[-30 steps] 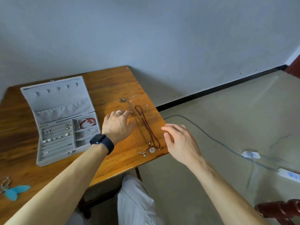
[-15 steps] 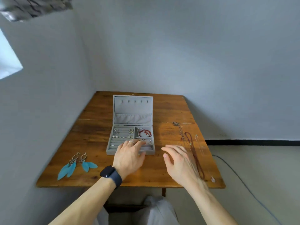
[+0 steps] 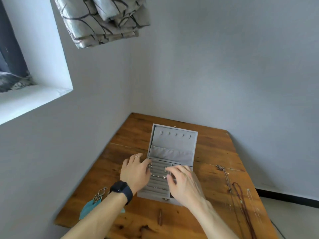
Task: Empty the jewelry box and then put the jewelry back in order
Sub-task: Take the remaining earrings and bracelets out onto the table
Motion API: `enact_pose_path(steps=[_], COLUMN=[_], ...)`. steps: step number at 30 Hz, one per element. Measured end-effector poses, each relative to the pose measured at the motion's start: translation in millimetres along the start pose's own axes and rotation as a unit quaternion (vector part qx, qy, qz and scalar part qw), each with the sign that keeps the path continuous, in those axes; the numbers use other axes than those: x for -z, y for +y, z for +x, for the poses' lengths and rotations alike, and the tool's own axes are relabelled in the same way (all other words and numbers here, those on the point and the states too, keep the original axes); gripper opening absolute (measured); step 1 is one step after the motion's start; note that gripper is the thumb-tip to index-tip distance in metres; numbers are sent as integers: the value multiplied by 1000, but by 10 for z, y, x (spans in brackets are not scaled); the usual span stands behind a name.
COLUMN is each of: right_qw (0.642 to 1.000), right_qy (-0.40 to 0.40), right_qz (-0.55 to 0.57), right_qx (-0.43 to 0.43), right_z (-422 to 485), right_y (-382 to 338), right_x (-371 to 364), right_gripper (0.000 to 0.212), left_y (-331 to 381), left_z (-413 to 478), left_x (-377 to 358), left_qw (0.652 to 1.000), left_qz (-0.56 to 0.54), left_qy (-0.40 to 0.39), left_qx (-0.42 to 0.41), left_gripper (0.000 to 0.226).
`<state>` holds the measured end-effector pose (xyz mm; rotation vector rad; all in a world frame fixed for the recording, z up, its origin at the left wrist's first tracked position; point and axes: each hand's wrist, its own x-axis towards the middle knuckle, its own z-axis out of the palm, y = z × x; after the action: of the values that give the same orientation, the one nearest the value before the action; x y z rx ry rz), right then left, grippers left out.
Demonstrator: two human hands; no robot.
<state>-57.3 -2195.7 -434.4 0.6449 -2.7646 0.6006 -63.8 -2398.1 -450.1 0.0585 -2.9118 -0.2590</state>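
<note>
Table [image 3: 215, 152], jewelry box [image 3: 172, 145], left hand [image 3: 134, 171], right hand [image 3: 183, 183]

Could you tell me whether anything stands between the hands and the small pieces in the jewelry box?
Nothing visible does. The lid of the jewelry box stands open, and the left hand and right hand are over the ridged tray, fingertips at the studs. The right hand hides the side compartments, so those cannot be checked.

a single head-worn wide-angle view looks forward and down from the near edge of the wooden table [image 3: 215, 152], facing the far wall corner. the open jewelry box [image 3: 172, 149] lies close, low in frame; a window recess [image 3: 34, 94] sits upper left.
</note>
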Motion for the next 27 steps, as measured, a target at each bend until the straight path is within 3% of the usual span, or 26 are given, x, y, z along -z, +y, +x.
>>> enact_pose_path(steps=[4,10,16,22,27], right_qw=[1000,993,984,973,959], right_qy=[-26,-49,-76,-119,-57], right_qz=[4,-69,-74,-2,152], right_qx=[-17,-77,-145,-198,-232], right_z=[438,817,960,1020,889], right_y=[-30,-157,-245,-226,-178], right_x=[-251,-578,-716,-690,-525], right_gripper=[33,28,27,23,15], left_y=[-50,-181,-230,-205,-105], left_z=[225,275,276,305,342], left_x=[-96,-148,-188,-154,-111], left_qw=[998,998,999,999,999], left_qz=[61,-62,-46,-38,10], left_qy=[-3,-13,-6,-3,6], left_qx=[-25,-8,-23,-32,-41], left_gripper=[35,32,34,36,29])
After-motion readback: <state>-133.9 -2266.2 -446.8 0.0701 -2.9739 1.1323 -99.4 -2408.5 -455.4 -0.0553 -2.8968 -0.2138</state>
